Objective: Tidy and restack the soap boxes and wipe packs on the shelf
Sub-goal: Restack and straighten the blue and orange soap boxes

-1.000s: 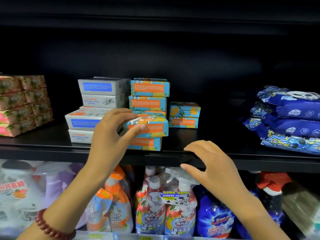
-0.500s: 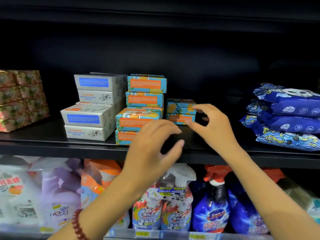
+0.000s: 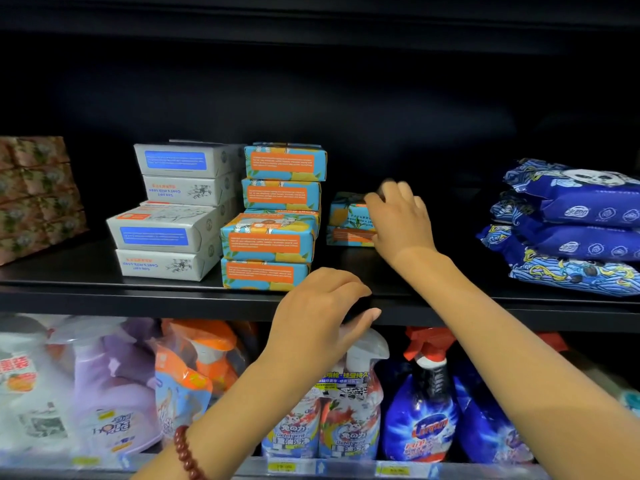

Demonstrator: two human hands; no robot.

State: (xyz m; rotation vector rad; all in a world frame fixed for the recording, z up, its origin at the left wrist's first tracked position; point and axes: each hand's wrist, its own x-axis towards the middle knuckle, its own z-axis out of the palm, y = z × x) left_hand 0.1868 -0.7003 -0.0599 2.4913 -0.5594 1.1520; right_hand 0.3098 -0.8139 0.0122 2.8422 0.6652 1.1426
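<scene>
With white and blue-and-orange soap boxes already stacked left on the black shelf, the right hand fingers grip the far two-box pile; left hand half-open, empty; blue wipe packs remain loosely piled right.

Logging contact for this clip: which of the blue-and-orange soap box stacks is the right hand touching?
The short two-box stack set back at the right, apart from the taller stacks beside the white boxes. The right hand covers its top box.

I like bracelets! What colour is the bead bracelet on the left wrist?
Dark red, round glossy beads on the bracelet; the head view, the only one, shows it.
</scene>
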